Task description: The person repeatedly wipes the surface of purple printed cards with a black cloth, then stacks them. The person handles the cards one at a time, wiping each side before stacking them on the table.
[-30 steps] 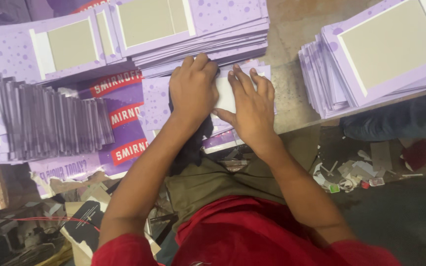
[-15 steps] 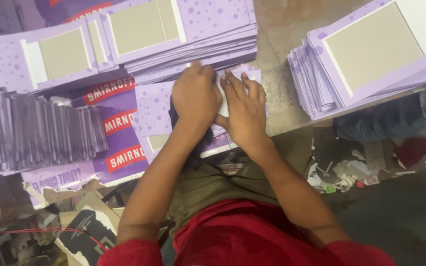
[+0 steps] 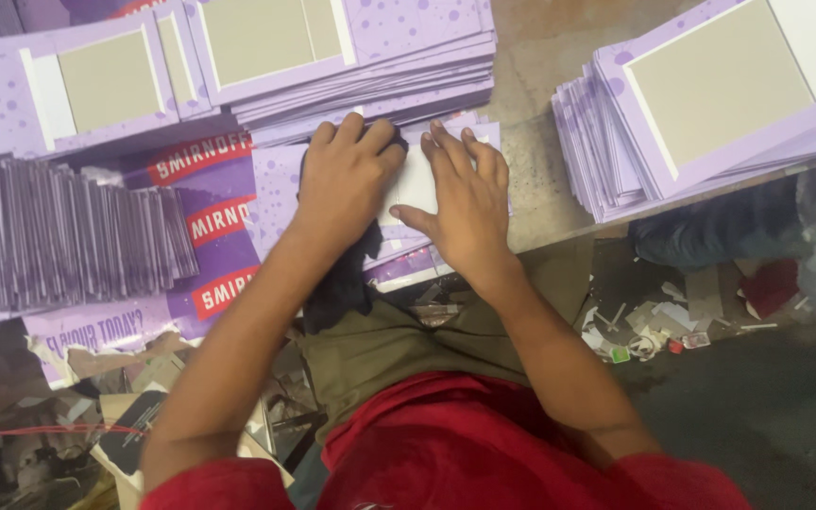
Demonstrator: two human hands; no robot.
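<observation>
My left hand (image 3: 347, 179) presses a dark cloth (image 3: 337, 279) down on a purple dotted card sheet (image 3: 276, 194) that lies on the table in front of me. My right hand (image 3: 460, 203) lies flat beside it, fingers spread, on the white part of the same sheet (image 3: 415, 184). The cloth hangs off the table's near edge below my left wrist. Both hands touch each other at the thumbs.
Stacks of purple cards with grey panels lie at the back (image 3: 351, 57), back left (image 3: 96, 80) and right (image 3: 710, 104). A row of upright folded cards (image 3: 68, 236) stands at the left on a purple printed sheet (image 3: 210, 227). Paper scraps (image 3: 649, 331) litter the floor.
The view has shifted slightly. Both hands have slid a little toward me and to the left over the sheet, and stay pressed on it.
</observation>
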